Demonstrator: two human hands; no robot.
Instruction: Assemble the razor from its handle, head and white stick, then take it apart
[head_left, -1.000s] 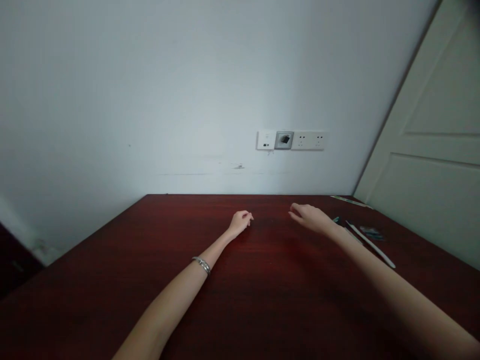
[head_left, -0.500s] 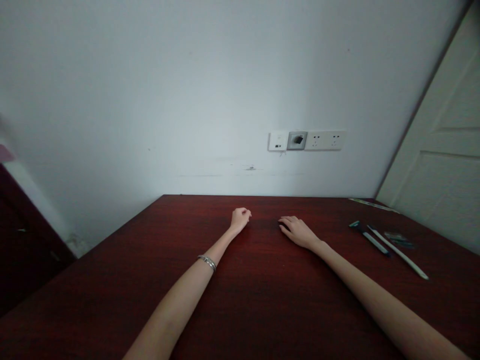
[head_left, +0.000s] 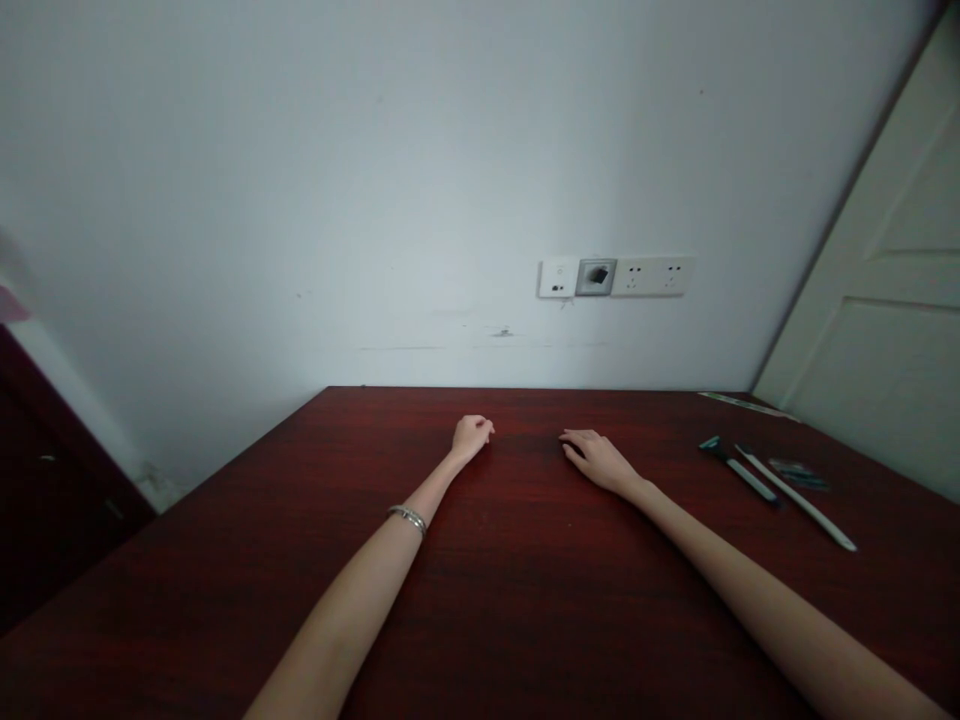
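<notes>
My left hand [head_left: 472, 436] rests on the dark red wooden table [head_left: 480, 620] in a loose fist. Its fingers are curled in, and no object shows in them. A silver bracelet [head_left: 409, 518] circles that wrist. To its right, my right hand [head_left: 598, 460] lies palm down on the tabletop, fingers stretched out and the thumb a little apart, holding nothing. Nearest to it on the right is a razor-like tool [head_left: 742, 472] with a teal head and a grey handle. A long, thin white stick [head_left: 799, 500] lies beside that tool.
Right of the white stick is a small pile of thin dark pieces [head_left: 799, 474], too blurred to name. A narrow flat strip [head_left: 750, 405] lies along the back right edge. Behind the table is a white wall with sockets [head_left: 649, 277]; a pale panelled door [head_left: 900, 350] stands at right.
My left hand has shifted slightly to the left, still curled. My right hand stays nearly in place. The whole view has tipped a little; the objects on the table lie as before.
</notes>
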